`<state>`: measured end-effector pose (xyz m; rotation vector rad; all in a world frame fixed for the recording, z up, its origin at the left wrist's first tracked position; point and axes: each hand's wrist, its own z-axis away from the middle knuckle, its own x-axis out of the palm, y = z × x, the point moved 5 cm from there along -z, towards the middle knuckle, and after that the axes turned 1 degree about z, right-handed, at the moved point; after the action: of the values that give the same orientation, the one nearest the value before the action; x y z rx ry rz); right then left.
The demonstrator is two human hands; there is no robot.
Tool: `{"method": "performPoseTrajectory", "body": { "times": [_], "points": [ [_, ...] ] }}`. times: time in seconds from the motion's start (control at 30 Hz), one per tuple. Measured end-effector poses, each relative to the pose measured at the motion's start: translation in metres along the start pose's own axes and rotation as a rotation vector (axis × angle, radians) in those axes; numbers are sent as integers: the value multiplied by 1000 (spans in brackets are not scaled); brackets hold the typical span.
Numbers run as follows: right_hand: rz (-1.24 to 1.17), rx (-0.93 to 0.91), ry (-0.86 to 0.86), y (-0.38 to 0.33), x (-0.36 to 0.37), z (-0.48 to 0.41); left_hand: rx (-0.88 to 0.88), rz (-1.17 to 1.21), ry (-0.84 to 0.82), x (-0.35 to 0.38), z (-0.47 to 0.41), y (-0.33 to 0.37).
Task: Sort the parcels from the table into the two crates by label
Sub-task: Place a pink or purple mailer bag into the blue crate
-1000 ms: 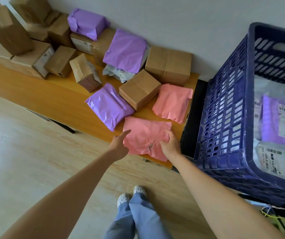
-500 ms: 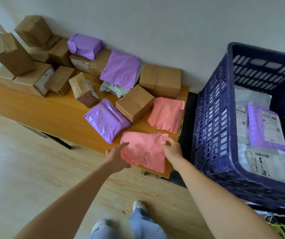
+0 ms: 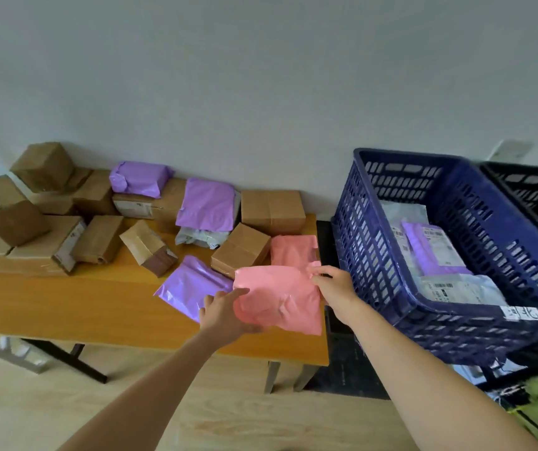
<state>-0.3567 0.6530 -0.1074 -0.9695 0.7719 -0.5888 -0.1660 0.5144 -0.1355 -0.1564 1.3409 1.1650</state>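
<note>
A pink plastic parcel (image 3: pixel 277 297) is lifted off the near right corner of the wooden table (image 3: pixel 82 307). My left hand (image 3: pixel 228 312) grips its lower left edge, thumb on top. My right hand (image 3: pixel 334 288) pinches its upper right corner. A second pink parcel (image 3: pixel 293 250) lies on the table behind it, and a purple parcel (image 3: pixel 186 284) lies to its left. The blue crate (image 3: pixel 375 271) stands just right of my right hand and holds several labelled bags. A black crate (image 3: pixel 527 193) sits behind it at the far right.
Several brown cardboard boxes (image 3: pixel 272 211) and two more purple parcels (image 3: pixel 205 208) crowd the back of the table along the wall. A black stand (image 3: pixel 342 359) fills the gap between table and blue crate. Light wood floor lies below.
Both hands have raised the pink parcel off the table corner. The view has tilted upward, bringing the wall and the black crate into sight.
</note>
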Motion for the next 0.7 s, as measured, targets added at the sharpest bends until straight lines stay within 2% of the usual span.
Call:
{"method": "performPoseTrajectory", "body": {
  "times": [0.17, 0.27, 0.37, 0.47, 0.6, 0.7],
  "points": [
    [-83, 15, 51, -19, 8, 26, 140, -175, 39, -27, 20, -10],
    [-133, 55, 62, -27, 20, 47, 216, -203, 178, -48, 31, -19],
    [-191, 70, 25, -38, 33, 67, 254, -70, 291, -74, 42, -28],
    [-271, 54, 18, -50, 46, 86, 280, 92, 312, -101, 49, -37],
    [-218, -45, 93, -64, 59, 100, 217, 454, 217, -128, 56, -52],
    [-208, -109, 71, -77, 73, 116, 163, 669, 175, -144, 67, -57]
  ]
}}
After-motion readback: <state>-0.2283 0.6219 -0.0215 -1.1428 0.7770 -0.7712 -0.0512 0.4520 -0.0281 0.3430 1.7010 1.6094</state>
